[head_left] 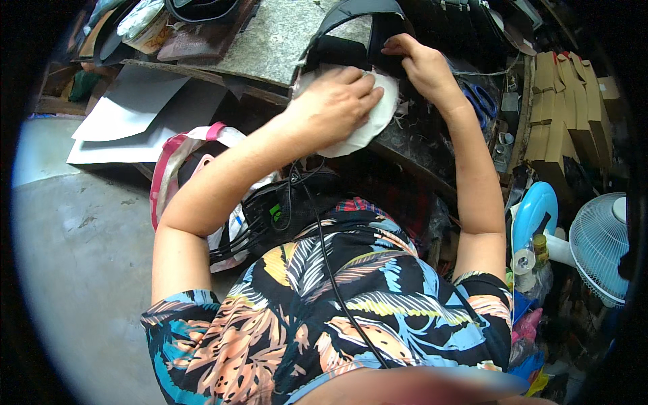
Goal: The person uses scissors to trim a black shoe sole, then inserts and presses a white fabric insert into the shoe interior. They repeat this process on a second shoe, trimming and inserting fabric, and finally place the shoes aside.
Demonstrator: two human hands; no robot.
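Observation:
My left hand (337, 101) lies over a white rounded piece (380, 125) with a rough edge, its fingers curled across the top and its thumb hidden. Beyond it sits a black curved piece (361, 9) with a wide band arching around an opening; I cannot tell whether the two are joined. At the black piece's right side my right hand (424, 66) pinches, thumb and forefinger together at its edge. Both pieces rest at the front edge of a speckled grey work surface (277, 40).
Blue-handled scissors (480, 104) lie right of my right forearm. Brown cardboard boxes (567, 108) and a white fan (599, 250) stand farther right. White sheets (128, 118) stick out below the surface at left. A pink-trimmed bag (165, 169) and black cables (291, 196) are near my lap.

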